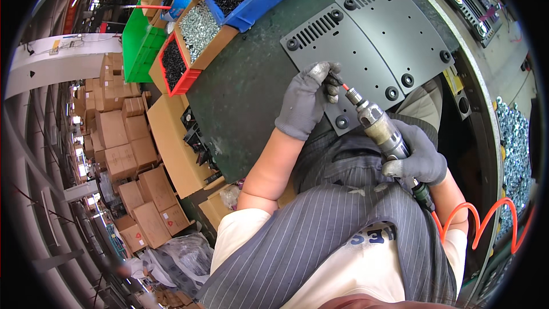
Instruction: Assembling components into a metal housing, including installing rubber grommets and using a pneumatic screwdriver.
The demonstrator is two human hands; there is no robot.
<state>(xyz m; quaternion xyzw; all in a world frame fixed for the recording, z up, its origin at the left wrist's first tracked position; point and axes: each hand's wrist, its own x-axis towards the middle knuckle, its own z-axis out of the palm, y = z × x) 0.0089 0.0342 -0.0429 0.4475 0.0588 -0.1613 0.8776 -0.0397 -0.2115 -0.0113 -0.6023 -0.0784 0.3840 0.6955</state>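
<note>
My right hand, in a grey glove, is wrapped round a pneumatic screwdriver that points up and to the left. My gloved left hand is closed in a pinch at the tip of its reddish bit. Anything between those fingers is too small to make out. Just beyond both hands lie two dark grey metal panels, side by side, with rows of slots and small holes. Round black rubber feet sit near the panels' edges and corners.
Screw-filled bins stand at the far left: a blue bin, a cardboard box and a red bin. A coiled orange air hose trails right. More metal parts lie along the right edge. Stacked cartons fill the left background.
</note>
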